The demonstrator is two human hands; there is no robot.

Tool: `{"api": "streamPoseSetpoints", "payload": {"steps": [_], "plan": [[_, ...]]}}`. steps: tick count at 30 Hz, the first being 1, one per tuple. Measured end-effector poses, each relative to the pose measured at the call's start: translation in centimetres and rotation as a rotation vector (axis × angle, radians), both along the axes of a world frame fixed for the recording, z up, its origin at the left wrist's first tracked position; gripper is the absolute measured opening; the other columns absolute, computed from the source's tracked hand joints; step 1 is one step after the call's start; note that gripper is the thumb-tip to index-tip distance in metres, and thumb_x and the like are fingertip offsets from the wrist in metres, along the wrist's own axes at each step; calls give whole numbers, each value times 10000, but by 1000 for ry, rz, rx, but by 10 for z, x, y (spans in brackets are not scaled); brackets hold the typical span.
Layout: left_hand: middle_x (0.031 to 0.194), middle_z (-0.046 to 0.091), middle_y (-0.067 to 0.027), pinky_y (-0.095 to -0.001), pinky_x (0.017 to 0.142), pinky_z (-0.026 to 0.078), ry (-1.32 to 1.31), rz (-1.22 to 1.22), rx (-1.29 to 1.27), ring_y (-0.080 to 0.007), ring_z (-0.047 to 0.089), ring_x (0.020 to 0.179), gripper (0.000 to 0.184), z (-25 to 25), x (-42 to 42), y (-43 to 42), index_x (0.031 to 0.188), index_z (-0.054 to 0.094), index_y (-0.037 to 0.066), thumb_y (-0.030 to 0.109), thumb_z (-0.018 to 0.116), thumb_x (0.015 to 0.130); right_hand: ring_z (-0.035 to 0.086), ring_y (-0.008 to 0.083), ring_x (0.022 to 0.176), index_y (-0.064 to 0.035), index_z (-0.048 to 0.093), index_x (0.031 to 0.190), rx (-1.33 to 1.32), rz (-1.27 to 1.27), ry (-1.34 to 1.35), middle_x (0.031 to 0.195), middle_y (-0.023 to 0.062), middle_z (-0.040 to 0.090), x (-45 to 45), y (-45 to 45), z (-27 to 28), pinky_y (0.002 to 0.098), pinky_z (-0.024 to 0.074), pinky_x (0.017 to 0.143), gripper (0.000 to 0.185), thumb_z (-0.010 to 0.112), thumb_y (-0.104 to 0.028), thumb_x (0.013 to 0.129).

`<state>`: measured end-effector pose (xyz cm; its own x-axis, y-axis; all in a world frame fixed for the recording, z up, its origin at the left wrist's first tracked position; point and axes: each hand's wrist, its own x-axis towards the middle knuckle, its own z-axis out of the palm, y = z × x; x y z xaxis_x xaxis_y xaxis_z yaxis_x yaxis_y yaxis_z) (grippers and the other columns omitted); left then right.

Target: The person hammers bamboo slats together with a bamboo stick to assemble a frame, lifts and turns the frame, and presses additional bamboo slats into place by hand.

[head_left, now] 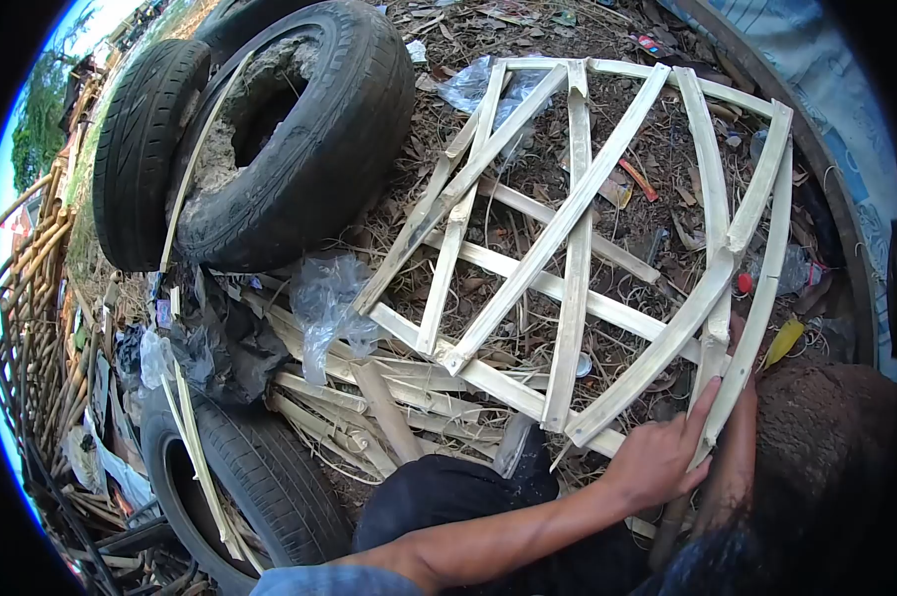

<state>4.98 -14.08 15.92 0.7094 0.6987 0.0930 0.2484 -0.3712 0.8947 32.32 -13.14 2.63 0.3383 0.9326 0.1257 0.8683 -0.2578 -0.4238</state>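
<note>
A lattice frame of flat bamboo slats (538,278) lies over the littered ground in front of me, its strips crossing and joined at their ends. My left hand (662,452) reaches across from the lower left and grips the lower end of the outermost right-hand bamboo slat (766,298), index finger stretched along it. Behind the same slat is my right hand (742,382), coming up from below and partly hidden; its visible part is wrapped against the slat near the frame's lower right corner.
Old tyres (299,129) stand at the upper left, with another tyre (270,487) at the lower left. Split bamboo strips (419,397) lie piled below the frame. Crumpled clear plastic (329,303), a plastic bottle (791,270) and a brown mound (826,427) are close by.
</note>
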Motion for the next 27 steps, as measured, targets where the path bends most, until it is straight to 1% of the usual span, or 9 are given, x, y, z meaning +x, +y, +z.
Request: {"api": "streamPoseSetpoints", "payload": {"steps": [11, 12, 13, 17, 18, 19, 21, 24, 27], "plan": [[775, 630, -178, -375, 584, 535, -5, 5, -23, -306, 652, 629, 997, 1, 0, 0, 1516, 120, -80, 292, 710, 805, 620, 218, 761, -26, 646, 932, 166, 72, 51, 827, 92, 630, -35, 54, -32, 361, 495, 653, 295, 832, -141, 735], [773, 631, -176, -380, 571, 534, 53, -2, -24, -307, 651, 621, 1019, -1, 0, 1, 1516, 105, -83, 292, 722, 796, 616, 280, 783, -48, 639, 1004, -21, 86, 130, 812, 122, 619, -42, 62, -5, 413, 486, 708, 301, 783, -222, 804], [770, 631, -175, -386, 558, 533, 105, -25, -31, -308, 651, 613, 1042, -4, 2, 1, 1515, 90, -87, 292, 733, 788, 614, 242, 794, -34, 626, 1029, 143, 29, 156, 822, 101, 624, -43, 59, -16, 409, 491, 706, 321, 778, -218, 815], [789, 651, -203, -408, 512, 540, 376, -111, -88, -339, 659, 588, 1130, -25, 6, 5, 1496, 0, -109, 260, 778, 763, 652, 424, 995, 0, 616, 1140, -131, 4, -129, 1063, 243, 666, -55, 58, 52, 450, 542, 862, 489, 770, -254, 751], [772, 651, -200, -411, 513, 544, 412, -131, -72, -346, 660, 590, 1125, -23, 7, 7, 1494, 8, -109, 262, 778, 764, 637, 419, 1015, -37, 626, 1167, -44, 63, -11, 1128, 208, 657, -35, 47, 18, 480, 513, 903, 503, 774, -256, 740], [769, 655, -209, -423, 517, 542, 448, -136, -80, -363, 663, 603, 1129, -25, 9, 8, 1493, -4, -108, 262, 778, 768, 623, 411, 1033, -23, 641, 1139, -62, -13, 25, 1149, 211, 644, -31, 35, 8, 478, 499, 915, 479, 781, -255, 744], [781, 659, -229, -443, 537, 545, 456, -124, -111, -386, 666, 622, 1137, -32, 10, 9, 1494, -26, -99, 262, 775, 773, 620, 401, 1035, -26, 654, 1129, -122, -144, -51, 1135, 207, 640, -37, 29, 22, 465, 503, 905, 446, 780, -227, 751], [803, 662, -256, -463, 580, 553, 471, -114, -136, -417, 669, 656, 1137, -37, 10, 8, 1492, -58, -86, 251, 763, 781, 621, 407, 1031, -22, 662, 1108, -77, -159, 166, 1074, 204, 644, -23, 20, 12, 470, 500, 893, 404, 776, -181, 754], [850, 672, -269, -468, 614, 558, 545, -129, -170, -428, 677, 708, 1139, -41, 11, 10, 1491, -98, -73, 251, 747, 798, 631, 399, 1017, -15, 671, 1090, -59, -234, 179, 1042, 208, 657, -17, 10, 18, 444, 507, 895, 383, 773, -149, 746]]}}
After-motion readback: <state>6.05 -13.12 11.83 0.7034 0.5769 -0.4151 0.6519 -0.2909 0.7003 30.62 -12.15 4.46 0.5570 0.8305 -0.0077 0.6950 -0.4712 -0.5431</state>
